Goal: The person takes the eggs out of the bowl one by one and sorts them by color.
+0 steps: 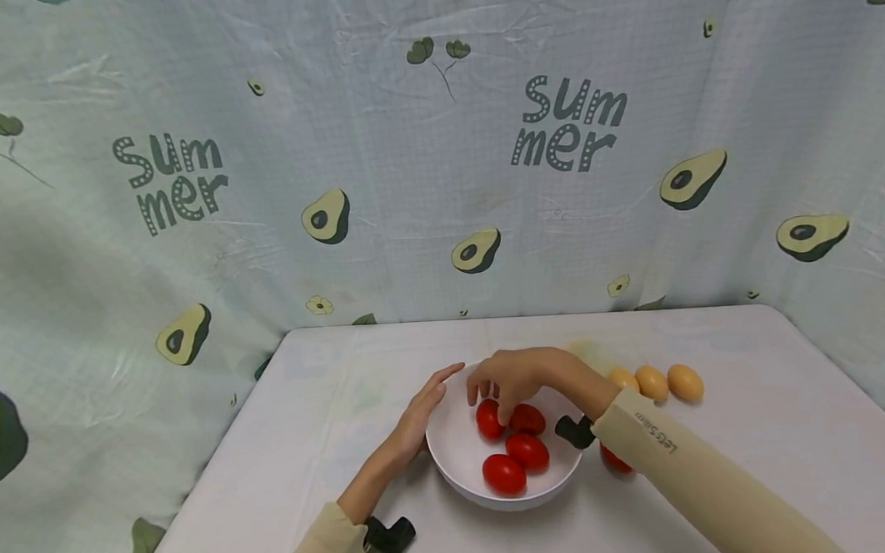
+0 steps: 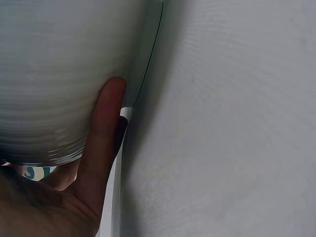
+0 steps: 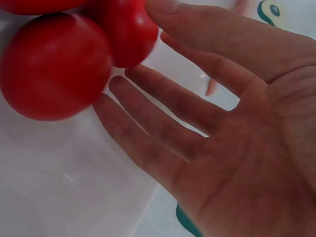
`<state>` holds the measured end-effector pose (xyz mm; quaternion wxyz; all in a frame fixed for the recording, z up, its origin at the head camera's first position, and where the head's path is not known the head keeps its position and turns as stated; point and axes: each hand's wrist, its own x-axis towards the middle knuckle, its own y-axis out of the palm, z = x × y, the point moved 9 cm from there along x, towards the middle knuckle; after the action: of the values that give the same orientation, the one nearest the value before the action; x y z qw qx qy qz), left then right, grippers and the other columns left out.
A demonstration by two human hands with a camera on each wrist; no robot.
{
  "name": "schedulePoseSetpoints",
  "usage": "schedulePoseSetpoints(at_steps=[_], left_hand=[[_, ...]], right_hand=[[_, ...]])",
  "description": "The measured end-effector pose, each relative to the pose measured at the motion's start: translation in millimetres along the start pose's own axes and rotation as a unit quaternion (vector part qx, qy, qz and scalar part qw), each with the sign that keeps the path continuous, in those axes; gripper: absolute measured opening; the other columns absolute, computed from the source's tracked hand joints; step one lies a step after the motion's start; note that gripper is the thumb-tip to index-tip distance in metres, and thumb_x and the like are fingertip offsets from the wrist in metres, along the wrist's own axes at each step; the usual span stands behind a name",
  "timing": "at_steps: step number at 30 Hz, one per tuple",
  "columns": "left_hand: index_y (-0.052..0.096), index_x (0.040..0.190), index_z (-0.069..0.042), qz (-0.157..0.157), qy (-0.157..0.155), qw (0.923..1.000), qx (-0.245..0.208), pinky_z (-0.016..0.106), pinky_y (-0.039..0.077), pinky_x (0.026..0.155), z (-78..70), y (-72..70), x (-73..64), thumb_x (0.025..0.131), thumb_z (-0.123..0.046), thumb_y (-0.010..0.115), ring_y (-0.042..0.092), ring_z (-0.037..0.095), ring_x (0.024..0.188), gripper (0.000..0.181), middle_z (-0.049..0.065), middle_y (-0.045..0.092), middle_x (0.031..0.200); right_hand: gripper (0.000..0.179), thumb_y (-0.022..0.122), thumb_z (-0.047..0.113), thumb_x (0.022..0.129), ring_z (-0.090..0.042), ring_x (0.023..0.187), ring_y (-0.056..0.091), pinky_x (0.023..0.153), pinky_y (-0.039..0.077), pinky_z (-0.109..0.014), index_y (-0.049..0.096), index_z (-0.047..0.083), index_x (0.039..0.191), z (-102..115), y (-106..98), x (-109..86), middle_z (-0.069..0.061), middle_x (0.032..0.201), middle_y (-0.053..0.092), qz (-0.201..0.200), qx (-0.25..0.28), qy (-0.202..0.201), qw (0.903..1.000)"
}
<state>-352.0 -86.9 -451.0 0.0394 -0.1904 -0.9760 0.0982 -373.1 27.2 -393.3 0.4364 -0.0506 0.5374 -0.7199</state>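
A white bowl [image 1: 464,476] stands on the table with several red, smooth oval tomatoes [image 1: 504,474] inside. My left hand [image 1: 414,420] rests along the bowl's left side, fingers extended toward the far rim. In the left wrist view, one straight finger [image 2: 106,118] lies against the outer wall of the bowl [image 2: 54,84]. Over the far part of the bowl, my right hand [image 1: 519,378] reaches in, fingers pointing down. The right wrist view shows its fingers [image 3: 148,123] spread, with the tips right beside a tomato [image 3: 57,66] and nothing gripped in the palm.
Several tan eggs [image 1: 685,382] lie on the white table [image 1: 744,444] to the right, partly behind my right forearm. Another red tomato [image 1: 615,458] sits right of the bowl, half hidden by the sleeve. A curtain [image 1: 391,145] printed with avocados hangs behind the table.
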Motion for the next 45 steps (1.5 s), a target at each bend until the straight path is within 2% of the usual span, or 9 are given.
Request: schedulePoseSetpoints(at_steps=[5, 12, 18, 27, 31, 34, 41, 45], left_hand=[[0.034, 0.161, -0.027, 0.000, 0.001, 1.0000, -0.001, 0.042, 0.054, 0.104, -0.9, -0.1, -0.5, 0.113, -0.037, 0.024, 0.041, 0.036, 0.146, 0.050, 0.007, 0.027, 0.170], [0.033, 0.162, -0.026, 0.000, 0.004, 1.0000, -0.001, 0.053, 0.043, 0.117, -0.2, -0.5, 0.5, 0.113, -0.037, 0.024, 0.031, 0.033, 0.153, 0.051, 0.005, 0.027, 0.170], [0.034, 0.162, -0.026, 0.000, 0.004, 1.0000, -0.002, 0.052, 0.046, 0.114, -0.3, -0.8, 0.7, 0.113, -0.039, 0.024, 0.032, 0.035, 0.153, 0.051, 0.006, 0.026, 0.171], [0.034, 0.161, -0.025, -0.004, 0.005, 1.0000, 0.003, 0.051, 0.047, 0.114, -1.5, -2.2, 0.7, 0.113, -0.037, 0.023, 0.034, 0.036, 0.152, 0.051, 0.008, 0.027, 0.171], [0.033, 0.162, -0.023, -0.001, 0.008, 0.9999, 0.009, 0.055, 0.042, 0.117, -0.1, -1.4, 1.0, 0.113, -0.036, 0.023, 0.029, 0.038, 0.154, 0.052, 0.009, 0.026, 0.171], [0.034, 0.162, -0.024, -0.002, 0.005, 1.0000, 0.007, 0.056, 0.043, 0.116, 0.9, -1.1, 1.0, 0.113, -0.037, 0.023, 0.029, 0.039, 0.154, 0.051, 0.009, 0.025, 0.171], [0.034, 0.161, -0.028, -0.008, -0.011, 0.9999, -0.008, 0.050, 0.052, 0.108, 0.7, -1.8, 0.4, 0.113, -0.036, 0.023, 0.040, 0.036, 0.147, 0.050, 0.006, 0.026, 0.171], [0.033, 0.162, -0.026, -0.003, -0.010, 0.9999, -0.006, 0.050, 0.049, 0.112, 0.3, -0.8, 0.6, 0.114, -0.034, 0.022, 0.042, 0.035, 0.147, 0.050, 0.008, 0.027, 0.171]], right_hand=[[0.040, 0.085, 0.006, 0.081, -0.017, 0.108, 0.060, 0.085, 0.062, -0.036, 0.072, 0.030, 0.110, -3, 8, 6.1, 0.003, 0.113, 0.066, 0.015, -0.013, 0.017, 0.9997], [0.036, 0.086, 0.006, 0.080, -0.015, 0.104, 0.059, 0.080, 0.062, -0.031, 0.075, 0.033, 0.101, 3, 15, 13.0, 0.006, 0.109, 0.066, 0.016, -0.025, 0.004, 0.9995], [0.031, 0.085, 0.008, 0.081, -0.013, 0.102, 0.058, 0.079, 0.062, -0.029, 0.075, 0.031, 0.099, 5, 15, 14.0, 0.008, 0.106, 0.066, 0.014, -0.033, -0.015, 0.9993], [0.024, 0.084, 0.007, 0.084, -0.013, 0.093, 0.062, 0.077, 0.062, -0.028, 0.073, 0.022, 0.100, 9, 10, 9.1, 0.007, 0.099, 0.066, 0.016, -0.012, -0.028, 0.9994], [0.026, 0.085, 0.010, 0.083, -0.013, 0.095, 0.061, 0.077, 0.061, -0.029, 0.072, 0.022, 0.102, 7, 6, 5.5, 0.008, 0.099, 0.066, 0.003, -0.011, -0.025, 0.9996], [0.028, 0.086, 0.013, 0.083, -0.014, 0.095, 0.061, 0.077, 0.061, -0.029, 0.069, 0.022, 0.104, 6, 2, 1.2, 0.008, 0.099, 0.066, -0.008, -0.012, -0.023, 0.9996], [0.036, 0.084, 0.014, 0.085, -0.015, 0.096, 0.061, 0.079, 0.060, -0.030, 0.065, 0.020, 0.115, 9, -9, -15.4, 0.005, 0.100, 0.066, -0.027, -0.006, -0.044, 0.9987], [0.037, 0.082, 0.015, 0.086, -0.014, 0.100, 0.060, 0.082, 0.060, -0.031, 0.070, 0.023, 0.120, 10, -16, -28.5, 0.005, 0.104, 0.066, -0.046, -0.019, -0.062, 0.9968]])
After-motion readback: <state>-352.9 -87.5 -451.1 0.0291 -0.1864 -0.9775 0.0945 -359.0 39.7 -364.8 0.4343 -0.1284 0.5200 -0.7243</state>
